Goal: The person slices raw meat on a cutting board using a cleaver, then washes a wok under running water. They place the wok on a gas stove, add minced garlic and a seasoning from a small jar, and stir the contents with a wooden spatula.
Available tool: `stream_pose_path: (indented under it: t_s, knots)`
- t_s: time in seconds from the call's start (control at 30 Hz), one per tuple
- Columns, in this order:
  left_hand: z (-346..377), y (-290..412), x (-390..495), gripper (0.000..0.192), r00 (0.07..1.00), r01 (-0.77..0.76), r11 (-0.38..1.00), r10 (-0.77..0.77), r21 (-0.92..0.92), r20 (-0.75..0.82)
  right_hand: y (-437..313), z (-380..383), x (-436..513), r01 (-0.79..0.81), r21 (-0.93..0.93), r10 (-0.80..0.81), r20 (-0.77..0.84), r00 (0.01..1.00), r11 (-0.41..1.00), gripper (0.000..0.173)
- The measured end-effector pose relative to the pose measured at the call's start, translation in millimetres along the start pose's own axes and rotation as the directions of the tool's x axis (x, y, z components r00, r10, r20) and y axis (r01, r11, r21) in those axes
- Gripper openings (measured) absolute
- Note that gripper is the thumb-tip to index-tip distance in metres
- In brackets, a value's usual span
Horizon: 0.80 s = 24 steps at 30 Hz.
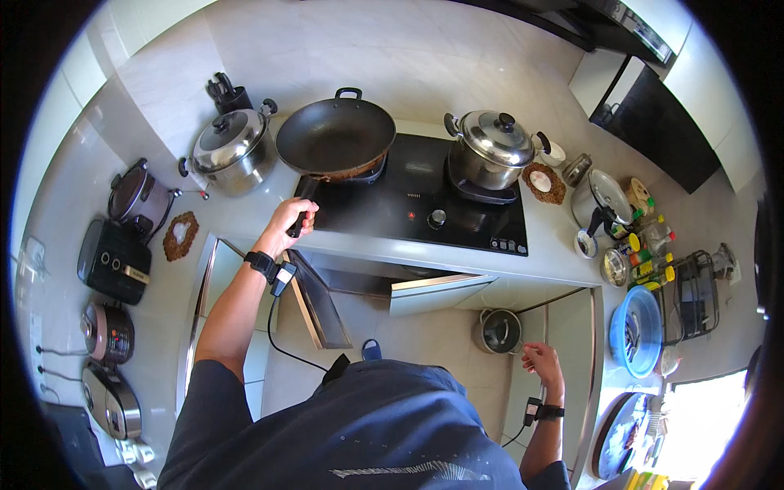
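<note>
My left hand (295, 219) grips the black handle of a dark wok (334, 138). The wok sits at the left side of a black glass cooktop (419, 177), over the left burner; whether it rests there or is lifted a little I cannot tell. Inside, the wok looks bare, with brownish staining along its outer rim. My right hand (541, 361) hangs low at my right side, fingers loosely curled and apart, with nothing in it. Close to it, a lidded pot (499, 331) stands on the floor. On the right burner is a lidded steel pot (497, 147).
Two cabinet doors (318, 306) (438, 293) stand ajar below the cooktop. Left of the wok are a steel pot (236, 153) and a knife block (231, 97). A blue basin (637, 331), several bottles (655, 245) and a pressure cooker (603, 199) line the right counter.
</note>
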<state>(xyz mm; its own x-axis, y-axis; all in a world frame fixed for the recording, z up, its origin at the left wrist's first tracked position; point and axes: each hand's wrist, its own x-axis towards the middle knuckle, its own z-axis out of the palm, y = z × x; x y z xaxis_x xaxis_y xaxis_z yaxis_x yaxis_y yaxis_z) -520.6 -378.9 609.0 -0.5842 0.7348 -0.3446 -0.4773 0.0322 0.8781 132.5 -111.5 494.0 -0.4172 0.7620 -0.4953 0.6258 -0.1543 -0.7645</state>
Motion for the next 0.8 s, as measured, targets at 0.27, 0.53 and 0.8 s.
stream_pose_path:
  t_s: [0.27,0.53,0.8]
  knots:
    - [-29,-2,33,0.007,0.995,0.025,0.999,-0.029,0.039,0.099,-24,41,1,-0.084,0.014,0.083,0.078,0.993,0.996,0.03]
    - [-38,1,39,0.01,0.996,0.047,0.994,-0.054,0.101,0.068,-69,50,40,0.015,-0.074,-0.007,0.105,0.994,0.997,0.03]
    - [-37,11,33,0.021,0.996,0.087,0.947,-0.082,0.308,-0.029,-96,68,77,0.067,-0.093,-0.042,0.245,0.969,0.993,0.027]
